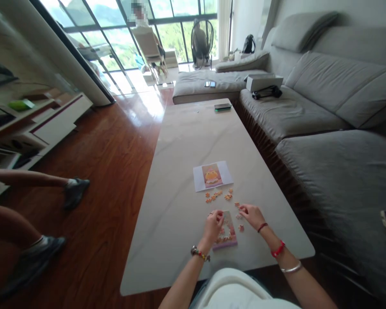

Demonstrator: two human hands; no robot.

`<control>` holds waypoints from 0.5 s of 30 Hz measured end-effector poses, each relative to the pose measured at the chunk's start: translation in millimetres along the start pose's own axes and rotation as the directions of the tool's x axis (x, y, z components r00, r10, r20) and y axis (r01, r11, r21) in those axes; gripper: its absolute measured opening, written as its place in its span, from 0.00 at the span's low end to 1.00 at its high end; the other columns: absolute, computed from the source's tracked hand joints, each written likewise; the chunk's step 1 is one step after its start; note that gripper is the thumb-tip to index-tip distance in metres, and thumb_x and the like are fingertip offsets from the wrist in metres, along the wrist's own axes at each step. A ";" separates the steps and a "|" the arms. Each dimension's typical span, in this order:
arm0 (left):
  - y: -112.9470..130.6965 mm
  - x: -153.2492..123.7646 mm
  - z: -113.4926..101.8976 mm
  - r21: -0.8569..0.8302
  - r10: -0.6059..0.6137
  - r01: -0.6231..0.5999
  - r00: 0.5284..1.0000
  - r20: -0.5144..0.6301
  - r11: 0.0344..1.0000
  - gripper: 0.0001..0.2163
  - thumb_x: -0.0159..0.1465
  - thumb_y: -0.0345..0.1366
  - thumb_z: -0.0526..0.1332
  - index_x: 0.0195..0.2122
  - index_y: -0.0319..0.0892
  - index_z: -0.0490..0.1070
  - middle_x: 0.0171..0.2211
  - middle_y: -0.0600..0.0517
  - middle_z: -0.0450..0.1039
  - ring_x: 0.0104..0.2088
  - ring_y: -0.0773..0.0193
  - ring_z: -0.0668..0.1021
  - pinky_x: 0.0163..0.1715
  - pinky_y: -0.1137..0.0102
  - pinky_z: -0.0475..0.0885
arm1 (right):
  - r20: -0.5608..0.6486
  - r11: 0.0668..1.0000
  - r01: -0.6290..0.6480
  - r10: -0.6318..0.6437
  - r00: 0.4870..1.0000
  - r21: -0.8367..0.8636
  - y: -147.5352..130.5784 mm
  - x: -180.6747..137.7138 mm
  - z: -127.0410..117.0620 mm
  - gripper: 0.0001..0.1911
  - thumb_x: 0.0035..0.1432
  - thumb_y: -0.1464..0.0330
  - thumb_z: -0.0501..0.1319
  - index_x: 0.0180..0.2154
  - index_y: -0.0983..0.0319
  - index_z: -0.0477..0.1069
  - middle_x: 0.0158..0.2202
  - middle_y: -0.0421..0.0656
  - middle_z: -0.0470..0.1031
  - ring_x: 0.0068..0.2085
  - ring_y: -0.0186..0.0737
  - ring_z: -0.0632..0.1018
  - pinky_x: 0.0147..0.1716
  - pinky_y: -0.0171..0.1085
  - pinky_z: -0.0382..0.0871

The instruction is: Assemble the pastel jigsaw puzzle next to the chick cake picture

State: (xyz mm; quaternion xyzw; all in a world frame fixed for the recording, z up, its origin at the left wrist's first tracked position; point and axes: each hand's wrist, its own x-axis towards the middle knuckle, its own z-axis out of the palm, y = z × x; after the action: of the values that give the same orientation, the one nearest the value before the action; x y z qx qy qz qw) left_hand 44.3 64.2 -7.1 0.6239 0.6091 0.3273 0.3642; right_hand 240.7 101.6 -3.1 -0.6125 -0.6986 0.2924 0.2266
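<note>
A small jigsaw puzzle [232,235] in a purple-edged tray lies near the table's front end, partly filled, with a pale gap in its middle. My left hand [214,223] is over its left side, thumb and fingertips pinched together; what they hold, if anything, is too small to make out. Just right of the tray, my right hand [251,215] has its fingers closed close to the tabletop among loose puzzle pieces [241,228]. Whether a piece is between those fingertips cannot be seen. Several orange pieces [215,195] lie farther up, below a printed picture sheet [211,174] of an orange figure.
The long white table [180,141] bears a dark flat object [223,107] at its far end. A grey sofa [334,167] runs along the right. At left, another person's legs [35,178] stand on the wooden floor. Two people sit by the windows.
</note>
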 end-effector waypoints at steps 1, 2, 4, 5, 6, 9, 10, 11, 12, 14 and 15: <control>1.4 8.6 -0.1 0.002 0.001 -0.001 1.000 -0.011 1.000 0.05 0.54 0.31 0.54 0.31 0.41 0.67 0.29 0.51 0.69 0.25 0.69 0.73 0.27 0.71 0.69 | -0.032 1.000 0.020 -0.020 0.999 -0.001 -6.5 8.8 -3.0 0.07 0.47 0.66 0.56 0.27 0.60 0.71 0.22 0.41 0.72 0.24 0.36 0.72 0.25 0.34 0.65; 3.4 17.5 -1.1 0.006 0.002 -0.002 1.000 -0.028 1.000 0.05 0.54 0.31 0.54 0.32 0.41 0.67 0.30 0.51 0.69 0.25 0.69 0.73 0.28 0.71 0.69 | -0.068 0.999 0.045 -0.044 0.997 0.010 -15.1 18.5 -5.7 0.08 0.48 0.66 0.56 0.28 0.61 0.71 0.23 0.41 0.72 0.24 0.36 0.72 0.25 0.34 0.65; 9.0 35.3 -6.5 0.014 0.007 -0.006 0.997 -0.075 1.000 0.05 0.53 0.31 0.55 0.31 0.41 0.66 0.30 0.52 0.69 0.25 0.69 0.72 0.29 0.71 0.69 | -0.127 0.992 0.116 -0.110 0.986 0.044 -35.4 39.4 -10.2 0.09 0.50 0.66 0.54 0.28 0.61 0.71 0.25 0.42 0.72 0.25 0.35 0.72 0.26 0.33 0.65; 12.4 43.7 -10.7 0.019 0.013 -0.011 0.995 -0.100 1.000 0.05 0.53 0.31 0.55 0.31 0.40 0.66 0.30 0.52 0.69 0.25 0.69 0.72 0.29 0.71 0.69 | -0.146 0.986 0.155 -0.145 0.979 0.056 -45.7 49.6 -11.7 0.09 0.50 0.66 0.54 0.28 0.62 0.71 0.26 0.42 0.72 0.25 0.34 0.72 0.27 0.33 0.65; 15.9 51.4 -15.5 0.021 0.021 -0.019 0.992 -0.122 1.000 0.05 0.53 0.31 0.55 0.31 0.40 0.66 0.30 0.52 0.69 0.25 0.69 0.73 0.29 0.71 0.69 | -0.165 0.982 0.178 -0.166 0.972 0.059 -55.1 59.1 -12.6 0.09 0.50 0.67 0.54 0.28 0.62 0.70 0.26 0.42 0.72 0.25 0.34 0.72 0.27 0.33 0.65; 25.0 67.9 -31.9 0.017 0.032 -0.030 0.983 -0.179 0.999 0.06 0.54 0.33 0.55 0.32 0.40 0.66 0.30 0.52 0.69 0.25 0.70 0.73 0.28 0.71 0.69 | -0.196 0.978 0.200 -0.186 0.963 0.054 -74.3 79.3 -11.8 0.08 0.49 0.68 0.54 0.28 0.63 0.70 0.26 0.42 0.72 0.25 0.33 0.71 0.28 0.33 0.65; 27.1 70.9 -36.9 0.013 0.033 -0.031 0.981 -0.194 0.999 0.06 0.54 0.34 0.55 0.32 0.40 0.66 0.30 0.52 0.69 0.25 0.70 0.73 0.28 0.72 0.69 | -0.196 0.978 0.202 -0.188 0.962 0.053 -77.4 82.8 -10.7 0.08 0.50 0.68 0.54 0.28 0.63 0.70 0.26 0.42 0.71 0.25 0.33 0.71 0.29 0.33 0.65; 28.6 72.7 -41.4 0.008 0.033 -0.032 0.978 -0.205 0.999 0.06 0.54 0.34 0.55 0.32 0.40 0.66 0.30 0.52 0.69 0.24 0.70 0.73 0.28 0.72 0.68 | -0.193 0.978 0.204 -0.190 0.963 0.053 -79.1 84.8 -9.6 0.08 0.50 0.68 0.54 0.28 0.63 0.70 0.26 0.42 0.71 0.26 0.33 0.71 0.29 0.33 0.65; 29.6 73.5 -45.2 0.003 0.033 -0.034 0.976 -0.214 0.999 0.06 0.54 0.34 0.55 0.32 0.40 0.66 0.30 0.52 0.69 0.24 0.70 0.73 0.27 0.72 0.68 | -0.187 0.977 0.207 -0.194 0.963 0.052 -79.8 85.6 -8.5 0.08 0.50 0.68 0.54 0.28 0.63 0.70 0.26 0.42 0.71 0.26 0.33 0.71 0.29 0.33 0.65; 30.4 73.1 -50.4 -0.008 0.034 -0.036 0.974 -0.224 0.999 0.06 0.54 0.34 0.55 0.32 0.40 0.66 0.30 0.52 0.70 0.24 0.70 0.73 0.27 0.73 0.69 | -0.175 0.975 0.215 -0.203 0.963 0.050 -79.3 84.8 -6.7 0.08 0.50 0.68 0.54 0.28 0.63 0.70 0.26 0.43 0.71 0.26 0.33 0.71 0.29 0.33 0.65; 30.4 72.3 -51.8 -0.010 0.033 -0.036 0.973 -0.227 0.999 0.06 0.54 0.34 0.55 0.32 0.40 0.66 0.30 0.52 0.70 0.24 0.70 0.73 0.27 0.73 0.69 | -0.171 0.975 0.217 -0.206 0.964 0.050 -78.6 83.9 -6.1 0.07 0.50 0.69 0.54 0.28 0.63 0.70 0.26 0.43 0.71 0.26 0.33 0.71 0.29 0.33 0.65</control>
State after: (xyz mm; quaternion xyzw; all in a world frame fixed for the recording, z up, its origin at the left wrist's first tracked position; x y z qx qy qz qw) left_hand 19.2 139.4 43.2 0.5903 0.6335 0.4069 0.2909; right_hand 175.7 179.1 51.8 -0.5485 -0.7284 0.2386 0.3341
